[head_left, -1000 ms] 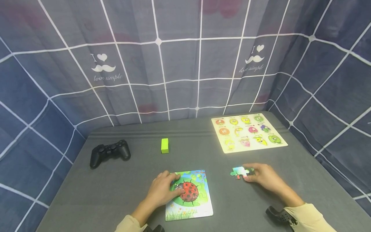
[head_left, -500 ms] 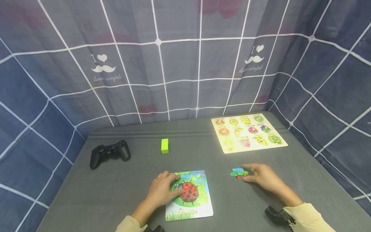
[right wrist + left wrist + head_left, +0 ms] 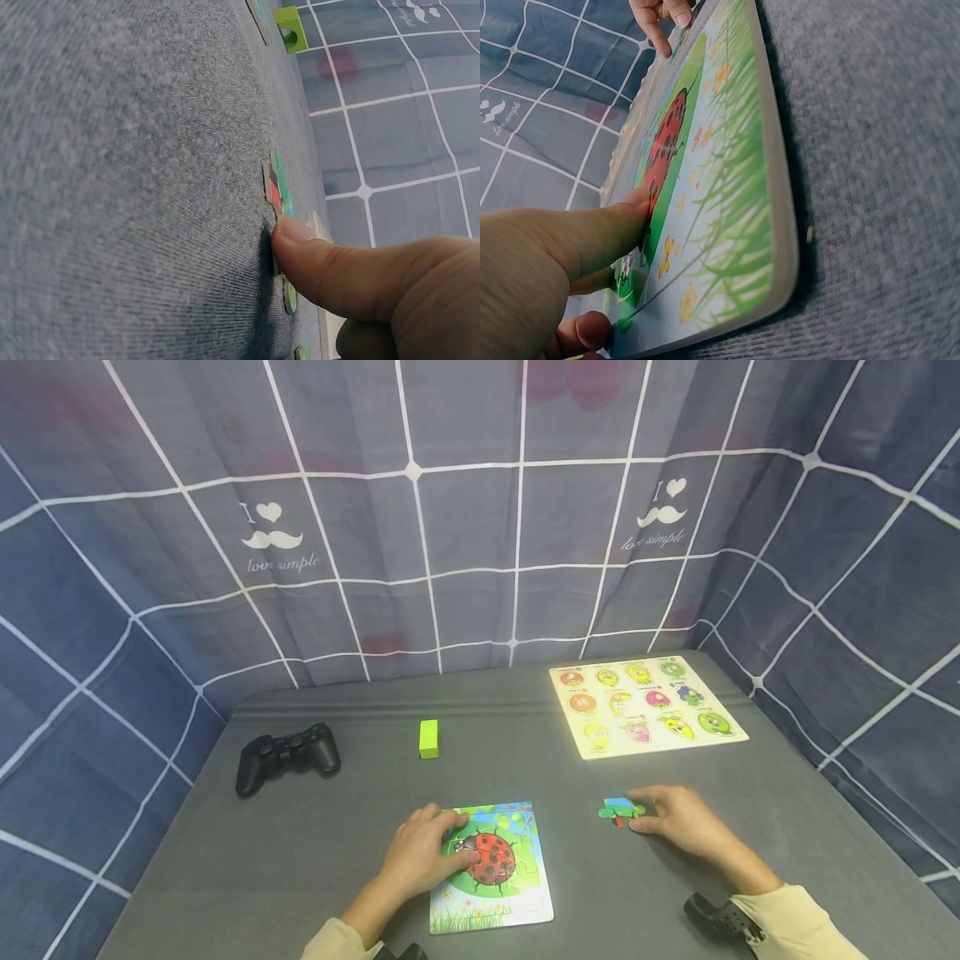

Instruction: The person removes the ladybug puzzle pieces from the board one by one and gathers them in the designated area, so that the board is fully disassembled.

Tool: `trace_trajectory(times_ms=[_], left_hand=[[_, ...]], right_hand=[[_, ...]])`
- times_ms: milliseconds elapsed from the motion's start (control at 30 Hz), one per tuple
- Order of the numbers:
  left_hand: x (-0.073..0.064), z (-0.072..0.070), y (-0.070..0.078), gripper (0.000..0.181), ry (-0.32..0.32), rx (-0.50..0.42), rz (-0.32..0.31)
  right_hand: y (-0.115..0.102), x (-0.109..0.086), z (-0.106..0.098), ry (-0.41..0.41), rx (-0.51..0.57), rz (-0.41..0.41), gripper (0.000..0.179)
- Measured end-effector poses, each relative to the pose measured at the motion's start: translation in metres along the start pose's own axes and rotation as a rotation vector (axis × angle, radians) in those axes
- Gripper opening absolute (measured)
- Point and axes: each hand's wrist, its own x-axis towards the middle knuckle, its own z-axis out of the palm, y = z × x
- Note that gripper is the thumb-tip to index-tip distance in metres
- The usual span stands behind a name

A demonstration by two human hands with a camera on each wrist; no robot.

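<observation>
A square ladybug jigsaw puzzle (image 3: 517, 893) lies on the grey table in front of me. My left hand (image 3: 420, 852) rests on its left side, the straight thumb on the ladybug and the index finger near the top edge. Other left fingertips (image 3: 592, 330) show at the puzzle's edge in the left wrist view. To the right, my right hand (image 3: 686, 818) pinches a blue, green and red puzzle piece (image 3: 619, 808) low at the table surface. Its thumb (image 3: 296, 236) presses the near edge of that piece in the right wrist view; the fingers behind are mostly hidden.
A pale board with fruit pictures (image 3: 648, 752) lies at the back right. A lime-green block (image 3: 428, 739) stands at the back middle, and a black game controller (image 3: 288, 757) lies at the left. A checked curtain (image 3: 472, 543) surrounds the table's back and sides.
White glare on the puzzle piece in my right hand has given way to blue, as its tilt has changed slightly. My left hand keeps its place on the puzzle.
</observation>
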Motion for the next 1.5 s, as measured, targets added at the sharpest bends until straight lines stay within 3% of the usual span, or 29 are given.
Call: trace_trajectory(times_ms=[333, 467, 600, 800, 967, 1100, 1300, 1500], left_hand=[[-0.001, 0.000, 0.002, 0.055, -0.005, -0.013, -0.003], [-0.001, -0.001, 0.003, 0.055, -0.001, -0.016, -0.013], [-0.002, -0.004, 0.006, 0.054, 0.005, -0.020, -0.048], [-0.005, -0.003, 0.008, 0.056, -0.001, -0.050, -0.044], [-0.011, 0.001, 0.006, 0.054, 0.004, -0.073, -0.023], [-0.011, 0.003, 0.003, 0.056, 0.019, -0.069, -0.014], [-0.007, 0.003, 0.005, 0.074, 0.001, -0.036, -0.098], [-0.010, -0.003, 0.011, 0.077, -0.011, 0.016, -0.110]], right_hand=[[-0.002, -0.002, -0.001, 0.008, -0.012, -0.016, 0.050], [-0.014, 0.000, 0.000, 0.027, -0.029, -0.031, 0.047], [-0.055, 0.013, 0.016, -0.021, 0.042, -0.140, 0.043], [-0.126, 0.040, 0.065, -0.186, 0.143, -0.342, 0.047], [-0.155, 0.049, 0.097, -0.243, 0.147, -0.366, 0.046], [-0.157, 0.049, 0.107, -0.199, 0.118, -0.371, 0.039], [-0.156, 0.047, 0.111, -0.174, 0.106, -0.349, 0.036], [-0.161, 0.041, 0.115, -0.115, 0.073, -0.364, 0.015]])
